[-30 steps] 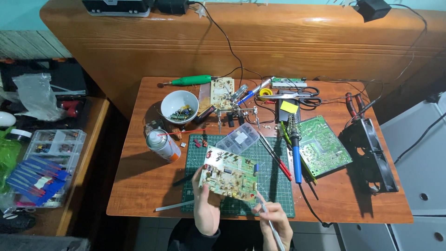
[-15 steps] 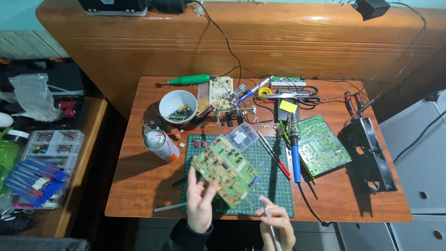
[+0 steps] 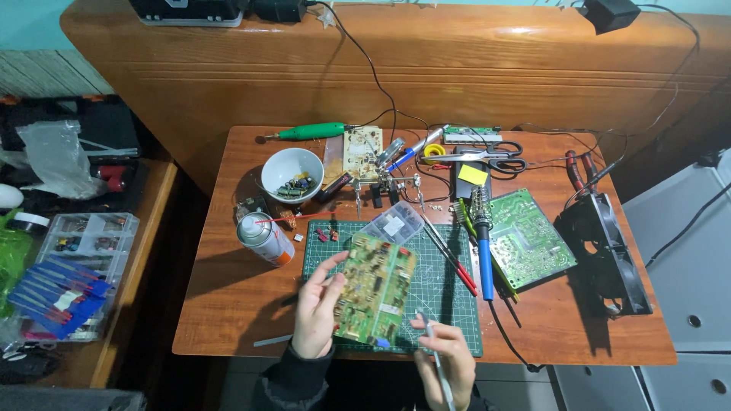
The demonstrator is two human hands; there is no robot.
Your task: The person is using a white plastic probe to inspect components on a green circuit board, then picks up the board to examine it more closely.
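Note:
My left hand grips the left edge of a green-and-tan circuit board, holding it over the green cutting mat at the table's near edge. Its component side faces up. My right hand is just below the board's lower right corner and holds a thin metal tool like tweezers, tip pointing toward the board.
On the wooden table are a spray can, a white bowl of parts, a clear parts box, a soldering iron with blue handle, a second green board, scissors and a black fan.
The board has been turned from lying crosswise and tilted to lying lengthwise toward me, component side up. My left hand shifted to its left edge; my right hand moved up beside its corner.

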